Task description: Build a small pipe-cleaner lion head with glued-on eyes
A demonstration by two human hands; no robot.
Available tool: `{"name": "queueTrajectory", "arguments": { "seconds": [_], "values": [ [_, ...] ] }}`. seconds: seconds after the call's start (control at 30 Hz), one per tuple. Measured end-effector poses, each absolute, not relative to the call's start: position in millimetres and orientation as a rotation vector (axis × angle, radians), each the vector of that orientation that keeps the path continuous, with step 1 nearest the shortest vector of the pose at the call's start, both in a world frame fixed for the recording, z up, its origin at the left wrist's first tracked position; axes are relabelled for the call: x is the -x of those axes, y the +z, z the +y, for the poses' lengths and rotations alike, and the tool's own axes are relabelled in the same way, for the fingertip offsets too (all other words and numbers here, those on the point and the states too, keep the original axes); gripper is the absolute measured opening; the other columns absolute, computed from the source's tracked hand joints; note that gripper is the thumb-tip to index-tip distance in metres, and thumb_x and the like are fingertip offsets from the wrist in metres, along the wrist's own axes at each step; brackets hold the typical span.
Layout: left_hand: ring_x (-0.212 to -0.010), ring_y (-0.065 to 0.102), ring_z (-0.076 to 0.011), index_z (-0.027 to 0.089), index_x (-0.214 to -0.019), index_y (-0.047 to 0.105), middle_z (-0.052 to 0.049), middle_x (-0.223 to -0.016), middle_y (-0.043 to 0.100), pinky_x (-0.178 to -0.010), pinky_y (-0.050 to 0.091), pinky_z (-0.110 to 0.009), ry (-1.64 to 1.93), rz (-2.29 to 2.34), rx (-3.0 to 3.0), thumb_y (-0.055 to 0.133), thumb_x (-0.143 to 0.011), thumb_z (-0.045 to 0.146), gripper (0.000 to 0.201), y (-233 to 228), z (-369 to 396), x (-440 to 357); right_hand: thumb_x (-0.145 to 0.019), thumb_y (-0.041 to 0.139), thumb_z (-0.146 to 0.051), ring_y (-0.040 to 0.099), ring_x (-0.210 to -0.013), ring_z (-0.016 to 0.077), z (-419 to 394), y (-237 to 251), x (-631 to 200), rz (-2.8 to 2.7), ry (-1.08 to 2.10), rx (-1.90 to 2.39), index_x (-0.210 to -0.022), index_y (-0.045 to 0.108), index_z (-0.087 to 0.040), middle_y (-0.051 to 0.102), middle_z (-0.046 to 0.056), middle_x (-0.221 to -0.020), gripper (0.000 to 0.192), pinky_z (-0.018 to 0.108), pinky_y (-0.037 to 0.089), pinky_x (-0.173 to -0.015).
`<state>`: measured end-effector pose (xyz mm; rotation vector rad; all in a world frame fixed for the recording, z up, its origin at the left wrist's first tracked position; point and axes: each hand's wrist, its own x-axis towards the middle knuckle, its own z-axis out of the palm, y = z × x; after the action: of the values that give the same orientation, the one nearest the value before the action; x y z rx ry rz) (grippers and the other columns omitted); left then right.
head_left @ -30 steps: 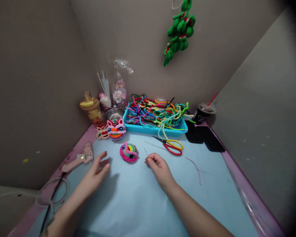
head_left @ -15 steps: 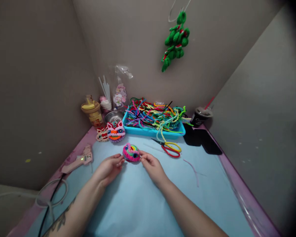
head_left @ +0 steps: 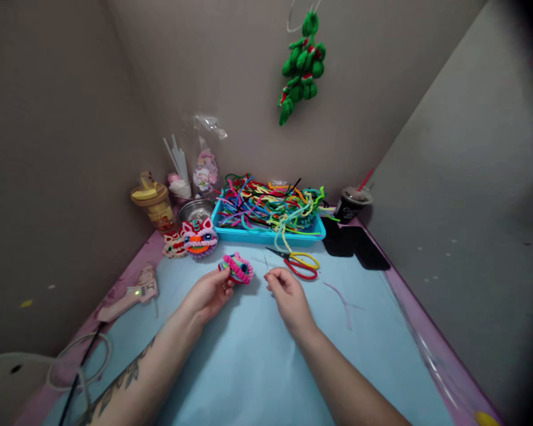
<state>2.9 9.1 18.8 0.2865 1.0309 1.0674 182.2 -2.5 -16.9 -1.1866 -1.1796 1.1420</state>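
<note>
My left hand (head_left: 211,294) grips the fuzzy round piece (head_left: 236,267), fingers closed on its lower edge so it is lifted and tilted just off the blue worktop (head_left: 249,367), near the middle and a little toward the far edge. It is a small disc of coiled chenille stems, pink round the rim with green, yellow and blue inside, soft and bristly. My right hand (head_left: 288,296) sits just to the right of it, fingertips pinched shut on a thin pale needle or wire (head_left: 266,264) that points up and slightly left, toward the piece. The two are near but apart, with the piece lying to the left of the needle's tip; the left hand is the nearer one, already holding it.

Beyond my right hand lie scissors (head_left: 299,264) with red and yellow handles, and behind them the turquoise tray (head_left: 266,235) heaped with coloured stems along the far edge. A pink glue gun (head_left: 131,291) rests at the left edge.
</note>
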Motion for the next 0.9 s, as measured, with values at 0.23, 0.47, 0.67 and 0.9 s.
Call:
{"name": "queueTrajectory", "arguments": {
  "seconds": [0.23,0.47,0.67,0.9],
  "values": [
    [-0.052,0.057,-0.0077,0.010,-0.079,0.062,-0.005,-0.066,0.062,-0.051,0.049,-0.017,0.994,0.855,-0.070,0.047,-0.088,0.008,0.017,11,-1,-34,-0.084,0.052,-0.022,0.059,-0.069,0.0164,-13,23,-209,-1.554,0.564,1.285,-0.079,0.065,-0.019,0.064,0.004,-0.075,0.015,0.027,0.046,-0.066],
    [-0.057,0.058,-0.0087,0.010,-0.081,0.063,-0.004,-0.068,0.061,-0.057,0.052,-0.021,1.003,0.792,-0.044,0.043,-0.089,0.006,0.021,8,-15,-46,-0.087,0.049,-0.016,0.060,-0.073,0.0161,-22,26,-210,-1.806,0.335,1.279,-0.089,0.066,-0.019,0.064,0.004,-0.077,0.017,0.026,0.048,-0.069],
    [-0.058,0.057,-0.0081,0.010,-0.081,0.064,-0.004,-0.069,0.060,-0.058,0.052,-0.020,1.006,0.790,-0.059,0.048,-0.086,0.005,0.018,6,-20,-46,-0.089,0.045,-0.013,0.058,-0.077,0.0183,-27,26,-211,-1.971,0.194,1.288,-0.101,0.063,-0.018,0.063,0.006,-0.081,0.023,0.029,0.048,-0.070],
    [-0.058,0.059,-0.0079,0.010,-0.078,0.063,-0.004,-0.069,0.061,-0.060,0.053,-0.020,1.010,0.798,-0.011,0.048,-0.086,0.003,0.019,10,-24,-50,-0.090,0.044,-0.015,0.057,-0.075,0.0190,-32,31,-211,-2.057,0.060,1.320,-0.101,0.065,-0.017,0.060,0.007,-0.077,0.024,0.029,0.048,-0.068]
  ]
}}
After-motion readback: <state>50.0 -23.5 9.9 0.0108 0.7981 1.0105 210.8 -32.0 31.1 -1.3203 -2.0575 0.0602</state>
